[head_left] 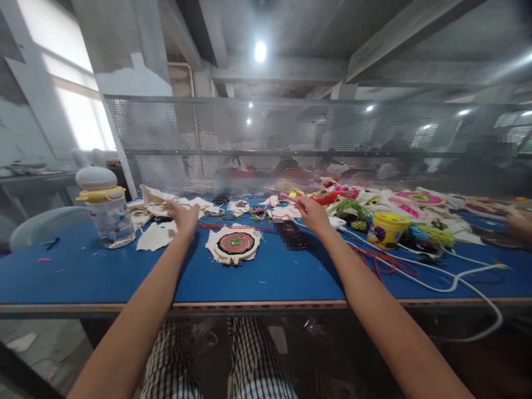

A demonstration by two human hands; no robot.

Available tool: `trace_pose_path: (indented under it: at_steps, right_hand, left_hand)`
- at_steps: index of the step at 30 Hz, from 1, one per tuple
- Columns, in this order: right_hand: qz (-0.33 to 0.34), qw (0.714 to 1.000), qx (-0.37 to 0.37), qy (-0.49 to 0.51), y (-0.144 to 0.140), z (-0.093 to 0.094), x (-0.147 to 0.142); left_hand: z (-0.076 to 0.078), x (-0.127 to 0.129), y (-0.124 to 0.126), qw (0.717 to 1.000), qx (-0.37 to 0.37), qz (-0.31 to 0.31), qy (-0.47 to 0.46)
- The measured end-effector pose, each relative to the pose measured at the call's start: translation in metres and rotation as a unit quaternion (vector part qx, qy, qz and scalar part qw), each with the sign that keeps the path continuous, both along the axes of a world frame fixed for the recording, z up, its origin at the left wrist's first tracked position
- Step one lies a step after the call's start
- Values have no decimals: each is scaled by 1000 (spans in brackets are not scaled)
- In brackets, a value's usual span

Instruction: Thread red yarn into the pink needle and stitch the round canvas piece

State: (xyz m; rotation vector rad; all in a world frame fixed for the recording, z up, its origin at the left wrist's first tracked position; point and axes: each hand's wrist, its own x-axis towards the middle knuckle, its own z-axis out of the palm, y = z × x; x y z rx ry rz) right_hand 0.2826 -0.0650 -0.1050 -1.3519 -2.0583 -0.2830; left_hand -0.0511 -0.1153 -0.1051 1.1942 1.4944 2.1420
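Observation:
My left hand (pixel 184 215) reaches over pale cloth pieces at the back left, its thumb apart from its fingers. Fine strands show by those fingertips, but I cannot make out a grip on them. My right hand (pixel 311 213) is raised right of centre, its fingers closed on a thin pink stick-like tool (pixel 286 195) that points left. Between my forearms lies a round embroidery hoop (pixel 235 244) with pink, green and black rings worked on white cloth. Behind the hoop, red yarn (pixel 233 226) stretches across the table from one hand's side to the other.
A clear bottle with a yellow collar (pixel 110 219) stands left on the blue table (pixel 124 277). At right are a yellow tub (pixel 387 230), a white cable (pixel 443 289), tangled red yarn and colourful textile pieces. A perforated metal screen (pixel 270 133) rises behind. Another person's hand (pixel 519 224) shows far right.

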Motion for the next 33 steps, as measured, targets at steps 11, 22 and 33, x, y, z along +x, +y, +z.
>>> trace_pose_path:
  at_steps: [11, 22, 33]
  right_hand:
    - [113, 988, -1, -106, -27, -5, -65]
    - [46, 989, -10, 137, 4, 4, -3]
    - [-90, 908, 19, 409, 40, -4, 42]
  left_hand:
    - [-17, 76, -8, 805, -27, -117, 581]
    - [-6, 30, -3, 815, -88, -7, 573]
    - [-4, 7, -2, 890, -102, 30, 443]
